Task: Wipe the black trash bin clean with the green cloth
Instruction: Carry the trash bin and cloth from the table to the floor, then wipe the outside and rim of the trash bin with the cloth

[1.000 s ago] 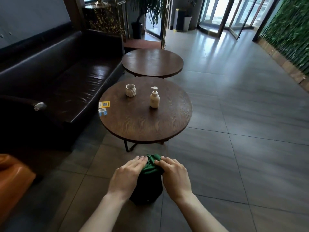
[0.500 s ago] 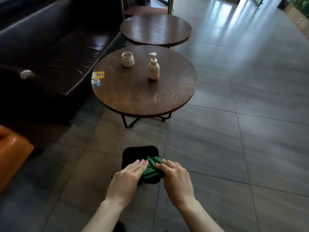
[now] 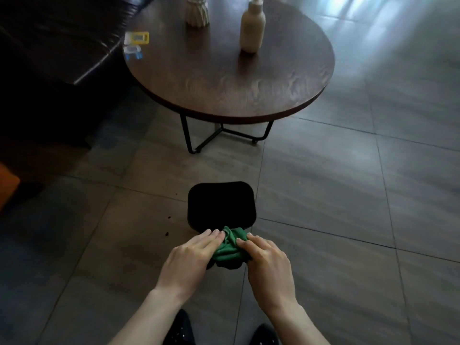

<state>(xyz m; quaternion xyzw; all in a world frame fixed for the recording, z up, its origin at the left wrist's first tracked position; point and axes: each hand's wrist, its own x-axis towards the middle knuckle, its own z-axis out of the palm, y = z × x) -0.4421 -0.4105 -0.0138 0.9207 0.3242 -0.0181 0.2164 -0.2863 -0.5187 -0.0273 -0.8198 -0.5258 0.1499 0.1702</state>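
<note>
While the black trash bin (image 3: 221, 205) sits on the grey tile floor (image 3: 336, 195), the green cloth (image 3: 230, 245) is bunched up on its near rim. Both hands press on the cloth from either side. The left hand (image 3: 189, 260) lies flat with its fingers (image 3: 211, 236) stretched out on the left of the cloth. The right hand (image 3: 268, 262) has its fingers (image 3: 245, 241) curled and pinching the cloth on the right. The cloth is squeezed between them, and a dark bit of the bin shows under it.

Two small dark specks (image 3: 167, 234) lie on the floor just left of the bin. Black shoes (image 3: 179, 329) peek in at the bottom edge.

Past the bin stands a round wooden worktop (image 3: 224, 78) on thin black legs (image 3: 186, 135). On it are a cream pump bottle (image 3: 252, 28), a ribbed pale cup (image 3: 198, 13) and two little cards, one yellow (image 3: 137, 37) and one blue (image 3: 133, 52), near its left edge. A dark sofa (image 3: 57, 38) fills the left side of the room.
</note>
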